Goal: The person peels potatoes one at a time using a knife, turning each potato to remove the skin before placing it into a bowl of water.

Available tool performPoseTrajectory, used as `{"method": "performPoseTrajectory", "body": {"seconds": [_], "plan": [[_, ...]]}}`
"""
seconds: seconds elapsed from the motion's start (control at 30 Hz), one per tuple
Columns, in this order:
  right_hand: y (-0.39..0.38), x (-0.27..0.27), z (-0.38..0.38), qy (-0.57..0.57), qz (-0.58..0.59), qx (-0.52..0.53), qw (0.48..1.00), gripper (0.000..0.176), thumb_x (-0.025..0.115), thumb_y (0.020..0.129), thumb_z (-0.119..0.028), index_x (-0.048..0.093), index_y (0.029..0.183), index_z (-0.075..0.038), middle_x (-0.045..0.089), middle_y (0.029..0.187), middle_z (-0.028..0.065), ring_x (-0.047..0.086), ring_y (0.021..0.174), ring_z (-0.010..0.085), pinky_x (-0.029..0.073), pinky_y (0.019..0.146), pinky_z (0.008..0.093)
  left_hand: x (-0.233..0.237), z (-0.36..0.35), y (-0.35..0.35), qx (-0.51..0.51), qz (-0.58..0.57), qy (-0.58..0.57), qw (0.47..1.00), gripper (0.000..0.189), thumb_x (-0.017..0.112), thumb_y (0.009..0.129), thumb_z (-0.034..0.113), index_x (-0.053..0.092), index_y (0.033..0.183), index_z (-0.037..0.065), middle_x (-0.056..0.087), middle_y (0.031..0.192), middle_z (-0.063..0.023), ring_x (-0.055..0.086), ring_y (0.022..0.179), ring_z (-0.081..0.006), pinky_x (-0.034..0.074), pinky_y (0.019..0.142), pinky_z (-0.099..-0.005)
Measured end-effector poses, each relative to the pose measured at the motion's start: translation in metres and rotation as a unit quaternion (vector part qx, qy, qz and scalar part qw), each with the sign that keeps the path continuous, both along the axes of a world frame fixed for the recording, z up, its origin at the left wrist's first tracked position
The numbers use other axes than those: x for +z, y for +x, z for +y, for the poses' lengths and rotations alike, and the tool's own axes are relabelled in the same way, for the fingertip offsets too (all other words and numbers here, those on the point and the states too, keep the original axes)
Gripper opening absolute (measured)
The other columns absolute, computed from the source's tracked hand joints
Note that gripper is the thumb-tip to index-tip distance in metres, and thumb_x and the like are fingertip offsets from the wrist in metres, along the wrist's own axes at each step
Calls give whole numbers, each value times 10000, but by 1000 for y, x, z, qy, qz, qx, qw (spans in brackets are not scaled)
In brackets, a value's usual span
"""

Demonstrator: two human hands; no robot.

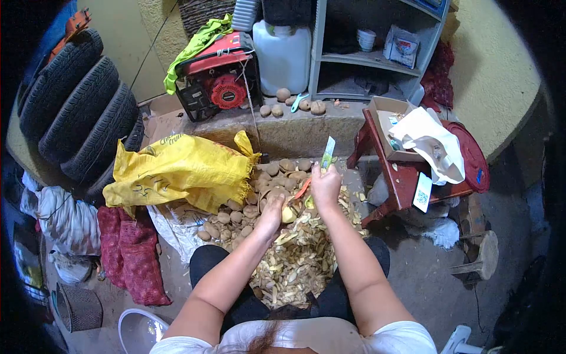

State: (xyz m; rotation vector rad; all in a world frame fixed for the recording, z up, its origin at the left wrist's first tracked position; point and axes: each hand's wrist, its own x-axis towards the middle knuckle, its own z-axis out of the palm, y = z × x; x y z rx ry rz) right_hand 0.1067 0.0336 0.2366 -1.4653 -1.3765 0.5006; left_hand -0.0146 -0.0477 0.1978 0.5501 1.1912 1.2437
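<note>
My left hand point(273, 212) is closed around a partly peeled potato point(289, 214), its pale yellow flesh showing. Just right of it, my right hand point(326, 184) is wrapped round a peeler point(328, 152), whose light blue-green end sticks up above the fist. A short orange strip point(303, 189) shows between the two hands, over the potato. Beneath both hands, a heap of potato peelings point(298, 259) spreads between my knees. Unpeeled brown potatoes point(236, 216) lie beyond and left of my left hand, partly under a yellow sack point(183, 171).
A red stool point(386, 177) at right bears a cardboard box point(383, 106), a white bag and a card. Several potatoes and a teal peeler point(299, 102) lie on the ledge point(318, 130) ahead. Red mesh sacks point(132, 253) and stacked tyres point(71, 97) stand left; a generator point(218, 82) stands behind.
</note>
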Motion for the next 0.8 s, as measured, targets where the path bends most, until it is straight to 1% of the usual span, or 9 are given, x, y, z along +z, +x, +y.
{"method": "performPoseTrajectory", "body": {"seconds": [0.07,0.13,0.2,0.3,0.33,0.5,0.6,0.67,0.8], "plan": [[1,3,-1,-8,13,0,1000,269,560,759,-224,498,676,25,531,566,201,539,540,359,413,520,413,-11,3,-2,9,14,-4,1000,299,353,883,249,402,1092,42,543,912,-86,560,731,-186,478,642,-315],[6,-3,7,6,-4,-32,999,277,555,762,-235,499,676,22,532,566,202,540,542,363,413,518,418,5,2,0,-19,-24,19,999,311,383,869,283,380,1053,31,490,887,-117,514,722,-178,453,555,-300],[19,-8,20,33,-69,-117,990,289,537,765,-257,502,678,16,535,570,200,541,552,370,413,525,430,21,-8,3,-34,-21,-48,998,288,388,870,284,393,1037,49,504,838,-105,525,651,-178,453,492,-298],[32,-8,28,44,-30,-124,991,294,534,759,-265,502,680,17,537,573,199,541,558,372,411,532,434,28,-11,0,-35,-35,-71,996,250,371,873,297,430,977,78,534,753,-76,528,539,-171,430,373,-285],[33,-4,28,46,-28,-124,991,285,540,753,-255,502,682,19,538,574,197,541,561,371,410,533,433,17,-4,-2,3,-60,-42,997,260,366,872,315,444,966,85,543,762,-72,531,547,-169,430,376,-283],[37,-7,31,46,17,-92,995,270,565,740,-234,502,687,23,535,554,174,544,533,338,411,526,408,17,-4,-13,-12,-128,-113,985,317,369,867,373,448,972,84,554,786,-82,549,606,-192,446,419,-320],[26,4,21,16,72,-61,995,269,579,738,-231,503,681,21,523,522,141,535,493,290,413,513,384,18,-5,-14,-39,-132,-122,983,323,344,865,400,504,970,139,560,804,-32,530,696,-181,413,511,-350],[16,3,14,-41,114,-2,993,288,584,743,-243,503,667,22,514,500,121,526,469,253,415,502,371,23,-5,-6,-12,-114,-131,985,328,337,868,396,504,971,134,562,796,-38,533,675,-176,410,485,-339],[1,5,-6,13,10,23,1000,272,558,756,-234,497,668,16,515,510,170,539,499,324,420,494,396,13,-1,5,25,-68,-141,987,343,316,878,380,500,976,106,570,760,-64,541,589,-163,400,406,-301]]}}
